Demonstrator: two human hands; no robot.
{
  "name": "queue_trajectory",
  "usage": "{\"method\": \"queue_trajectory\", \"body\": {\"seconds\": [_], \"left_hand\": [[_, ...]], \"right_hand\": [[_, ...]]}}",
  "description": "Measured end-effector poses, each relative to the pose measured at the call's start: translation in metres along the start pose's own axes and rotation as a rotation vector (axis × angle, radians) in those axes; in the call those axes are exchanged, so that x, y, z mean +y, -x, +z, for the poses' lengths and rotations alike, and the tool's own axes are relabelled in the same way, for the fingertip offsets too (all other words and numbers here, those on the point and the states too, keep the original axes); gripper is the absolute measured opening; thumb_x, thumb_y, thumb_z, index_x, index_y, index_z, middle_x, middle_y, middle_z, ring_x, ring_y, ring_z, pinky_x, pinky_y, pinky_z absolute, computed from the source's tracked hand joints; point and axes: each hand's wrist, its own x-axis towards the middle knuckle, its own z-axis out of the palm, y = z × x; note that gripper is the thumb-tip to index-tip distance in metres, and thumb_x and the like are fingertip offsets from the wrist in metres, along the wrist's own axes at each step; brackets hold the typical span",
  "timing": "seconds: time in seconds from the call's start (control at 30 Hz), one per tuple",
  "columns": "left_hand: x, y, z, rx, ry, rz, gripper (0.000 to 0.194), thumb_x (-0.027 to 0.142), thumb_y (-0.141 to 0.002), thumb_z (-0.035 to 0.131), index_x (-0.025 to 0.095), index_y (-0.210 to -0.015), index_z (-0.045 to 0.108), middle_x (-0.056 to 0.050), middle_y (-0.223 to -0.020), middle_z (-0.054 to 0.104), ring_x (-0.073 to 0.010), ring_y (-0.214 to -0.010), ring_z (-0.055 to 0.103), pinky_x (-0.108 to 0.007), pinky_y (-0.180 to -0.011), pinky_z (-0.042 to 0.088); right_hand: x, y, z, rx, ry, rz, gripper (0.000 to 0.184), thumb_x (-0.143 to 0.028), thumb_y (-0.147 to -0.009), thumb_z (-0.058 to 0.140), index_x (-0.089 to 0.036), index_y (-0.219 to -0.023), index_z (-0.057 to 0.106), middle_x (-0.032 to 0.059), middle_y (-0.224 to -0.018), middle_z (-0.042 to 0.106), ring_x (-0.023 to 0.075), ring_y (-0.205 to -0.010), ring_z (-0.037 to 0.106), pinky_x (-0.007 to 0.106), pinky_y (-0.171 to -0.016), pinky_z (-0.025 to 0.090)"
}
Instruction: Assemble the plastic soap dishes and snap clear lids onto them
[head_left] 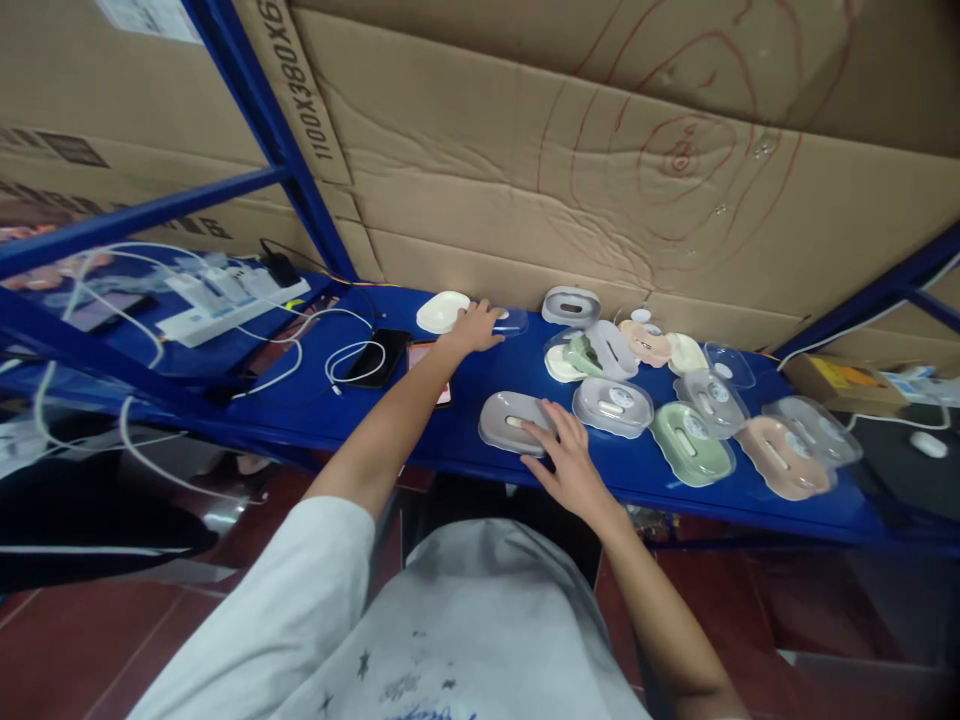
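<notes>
My left hand point(478, 328) reaches to the back of the blue shelf, between a cream dish point(442, 312) and a clear plastic lid point(513, 322). Its fingers are stretched out over the near end of the lid. Close to the front edge lies a grey soap dish point(499, 420) with a pale bar-shaped piece in its middle. My right hand point(564, 458) rests at that dish's right end, fingers spread, a fingertip near the pale piece. I cannot tell how firmly either hand touches.
Several soap dishes lie to the right, among them a green one point(691, 445) and a peach one point(787, 460) with clear lids. Phones point(379, 358), white cables and a power strip point(232, 312) sit left. Cardboard point(465, 150) and blue posts point(300, 200) stand behind.
</notes>
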Motion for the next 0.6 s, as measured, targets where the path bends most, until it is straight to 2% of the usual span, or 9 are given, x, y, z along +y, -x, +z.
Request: {"method": "queue_trajectory", "body": {"seconds": [0.07,0.13,0.23,0.37,0.47,0.53,0.6], "left_hand": [[0.0,0.005,0.006,0.017,0.03,0.034,0.056,0.037,-0.09,0.078,0.017,-0.139,0.062,-0.024,-0.151,0.054,-0.0445,-0.145,0.05,-0.064,-0.119,0.039],[0.002,0.015,0.008,0.023,0.078,0.101,0.05,0.034,-0.089,0.079,0.019,-0.134,0.064,-0.018,-0.147,0.059,-0.0366,-0.139,0.058,-0.052,-0.117,0.046],[0.006,0.04,0.005,0.068,0.153,0.188,0.042,0.034,-0.097,0.071,0.019,-0.134,0.062,-0.014,-0.142,0.066,-0.0287,-0.133,0.064,-0.042,-0.115,0.05],[0.017,0.101,0.002,0.171,0.239,0.274,0.044,0.043,-0.104,0.064,0.02,-0.141,0.057,-0.012,-0.152,0.061,-0.0268,-0.146,0.055,-0.044,-0.124,0.044],[0.033,0.153,0.009,0.195,0.369,0.427,0.044,0.046,-0.106,0.061,0.024,-0.144,0.059,-0.012,-0.161,0.054,-0.0287,-0.155,0.046,-0.05,-0.129,0.039],[0.044,0.177,0.018,0.184,0.381,0.47,0.045,0.043,-0.108,0.058,0.025,-0.149,0.056,-0.012,-0.164,0.051,-0.028,-0.158,0.042,-0.051,-0.13,0.04],[0.051,0.189,0.026,0.19,0.364,0.496,0.048,0.039,-0.109,0.056,0.026,-0.155,0.052,-0.012,-0.166,0.049,-0.0283,-0.16,0.039,-0.052,-0.13,0.04]], "right_hand": [[0.002,0.0,0.001,0.009,-0.029,0.029,0.055,-0.04,-0.107,0.058,-0.028,-0.16,0.047,0.0158,-0.175,0.031,0.0337,-0.163,0.03,0.061,-0.128,0.034],[0.003,0.0,0.002,0.009,-0.058,0.068,0.063,-0.04,-0.107,0.059,-0.03,-0.165,0.038,0.0156,-0.177,0.026,0.0342,-0.164,0.027,0.061,-0.129,0.034],[0.003,-0.001,0.003,0.026,-0.103,0.121,0.077,-0.041,-0.105,0.062,-0.032,-0.171,0.023,0.0154,-0.179,0.02,0.0347,-0.166,0.023,0.06,-0.13,0.033],[0.004,-0.002,0.006,0.107,-0.129,0.15,0.093,-0.041,-0.103,0.066,-0.031,-0.174,0.007,0.0174,-0.18,0.01,0.0361,-0.167,0.017,0.062,-0.131,0.031],[0.007,-0.003,0.008,0.141,-0.114,0.142,0.099,-0.041,-0.102,0.067,-0.032,-0.174,-0.001,0.0161,-0.182,0.001,0.0373,-0.168,0.011,0.063,-0.131,0.028],[0.009,-0.003,0.009,0.111,-0.099,0.134,0.098,-0.041,-0.103,0.066,-0.033,-0.175,-0.001,0.0138,-0.182,0.001,0.0366,-0.168,0.011,0.062,-0.132,0.028],[0.011,-0.003,0.01,0.068,-0.082,0.125,0.092,-0.04,-0.104,0.063,-0.035,-0.175,0.005,0.011,-0.182,0.009,0.0351,-0.168,0.015,0.061,-0.132,0.029]]}}
